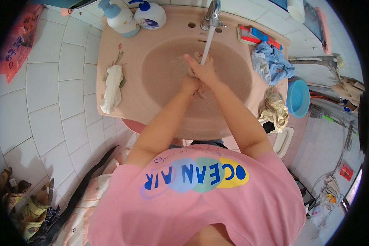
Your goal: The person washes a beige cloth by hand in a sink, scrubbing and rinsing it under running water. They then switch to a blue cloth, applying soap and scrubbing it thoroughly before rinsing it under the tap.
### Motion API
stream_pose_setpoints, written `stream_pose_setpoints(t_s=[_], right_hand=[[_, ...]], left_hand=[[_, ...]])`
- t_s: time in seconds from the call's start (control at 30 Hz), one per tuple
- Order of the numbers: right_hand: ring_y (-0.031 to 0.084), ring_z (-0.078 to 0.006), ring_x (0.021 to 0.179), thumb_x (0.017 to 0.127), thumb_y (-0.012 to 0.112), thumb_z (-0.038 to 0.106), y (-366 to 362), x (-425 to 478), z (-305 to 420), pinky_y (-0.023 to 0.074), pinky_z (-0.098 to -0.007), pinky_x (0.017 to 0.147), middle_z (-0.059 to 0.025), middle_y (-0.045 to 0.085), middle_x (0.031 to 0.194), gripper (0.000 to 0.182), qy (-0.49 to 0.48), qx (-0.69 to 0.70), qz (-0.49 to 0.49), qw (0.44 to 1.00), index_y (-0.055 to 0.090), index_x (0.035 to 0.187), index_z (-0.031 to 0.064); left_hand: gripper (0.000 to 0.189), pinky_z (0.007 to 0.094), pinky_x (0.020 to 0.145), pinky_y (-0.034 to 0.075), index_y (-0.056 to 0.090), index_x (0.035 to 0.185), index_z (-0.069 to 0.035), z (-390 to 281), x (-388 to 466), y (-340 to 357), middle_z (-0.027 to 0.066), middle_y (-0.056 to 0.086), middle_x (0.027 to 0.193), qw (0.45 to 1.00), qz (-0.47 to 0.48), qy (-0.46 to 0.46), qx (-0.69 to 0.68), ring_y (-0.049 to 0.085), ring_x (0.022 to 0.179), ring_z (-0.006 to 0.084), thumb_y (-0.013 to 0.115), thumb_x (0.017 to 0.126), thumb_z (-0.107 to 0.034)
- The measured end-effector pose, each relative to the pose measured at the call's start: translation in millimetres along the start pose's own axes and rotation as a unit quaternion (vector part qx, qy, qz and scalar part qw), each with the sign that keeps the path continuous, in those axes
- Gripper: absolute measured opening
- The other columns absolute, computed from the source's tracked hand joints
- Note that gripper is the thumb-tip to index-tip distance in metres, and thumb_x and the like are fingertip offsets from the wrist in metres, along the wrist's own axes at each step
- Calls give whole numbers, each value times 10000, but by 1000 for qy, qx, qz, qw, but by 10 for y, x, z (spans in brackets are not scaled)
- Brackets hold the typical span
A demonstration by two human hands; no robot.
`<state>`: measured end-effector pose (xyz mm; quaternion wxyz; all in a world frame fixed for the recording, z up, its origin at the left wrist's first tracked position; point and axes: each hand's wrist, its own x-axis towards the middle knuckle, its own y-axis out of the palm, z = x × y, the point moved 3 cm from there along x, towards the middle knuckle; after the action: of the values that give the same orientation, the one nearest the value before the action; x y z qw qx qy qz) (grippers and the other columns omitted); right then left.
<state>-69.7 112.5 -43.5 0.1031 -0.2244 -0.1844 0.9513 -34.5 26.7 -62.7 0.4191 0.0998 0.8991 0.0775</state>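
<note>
Both hands are together over the basin of a pink ceramic sink (160, 61). My left hand (191, 85) grips a wet beige cloth (191, 72) from below, and a bit of it hangs under that hand. Above it, my right hand (205, 69) is closed around the upper part of the same cloth, with the thumb sticking out. A stream of water (208, 46) runs from the chrome faucet (214, 15) onto my right hand. Much of the cloth is hidden by my fingers. The basin seems to hold cloudy water.
Two pump bottles, one with a light blue top (120, 20) and one white (150, 17), stand at the back left. A white cloth (113, 86) lies on the left rim. Brushes (261, 37), a blue cloth (272, 63) and a cream cloth (275, 110) line the right.
</note>
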Motion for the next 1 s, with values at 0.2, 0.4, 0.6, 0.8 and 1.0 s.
stream_pose_setpoints(t_s=[0.2,0.4,0.6,0.8,1.0], right_hand=[[493,-284,1077,809,449,644,-459,2,-53,409,-389,905,-154,460,1233,775,149,464,294,822,342,1344,94],[529,-205,1018,817,501,589,-208,-41,-463,454,-354,841,-108,499,1182,712,176,516,286,788,345,1341,134],[522,-217,1022,790,581,520,-431,46,-204,450,-333,810,-104,488,1205,734,107,217,201,949,337,1343,104],[445,-296,1148,628,721,549,-233,12,-254,376,-402,931,-170,395,1310,970,49,20,165,985,302,1357,66],[504,-311,1097,552,764,541,-292,51,-317,423,-365,887,-222,480,1209,998,-107,-137,61,983,395,1262,-56]], left_hand=[[256,271,536,455,528,935,-7,-50,-206,13,79,527,745,913,244,-158,-285,525,625,159,606,802,-210],[293,274,564,460,508,986,-19,-70,-487,211,90,537,829,799,297,-259,-453,548,695,178,619,793,-210],[481,332,647,481,439,1094,-9,39,-400,-52,113,550,948,978,146,-67,-132,580,762,216,694,689,-54],[745,364,820,455,378,1164,8,-106,-516,-59,164,545,1051,978,-63,119,159,557,971,296,784,544,-70],[849,350,859,440,375,1167,-3,-128,-581,-150,203,515,1134,937,-84,159,301,518,1065,313,826,458,-123]])
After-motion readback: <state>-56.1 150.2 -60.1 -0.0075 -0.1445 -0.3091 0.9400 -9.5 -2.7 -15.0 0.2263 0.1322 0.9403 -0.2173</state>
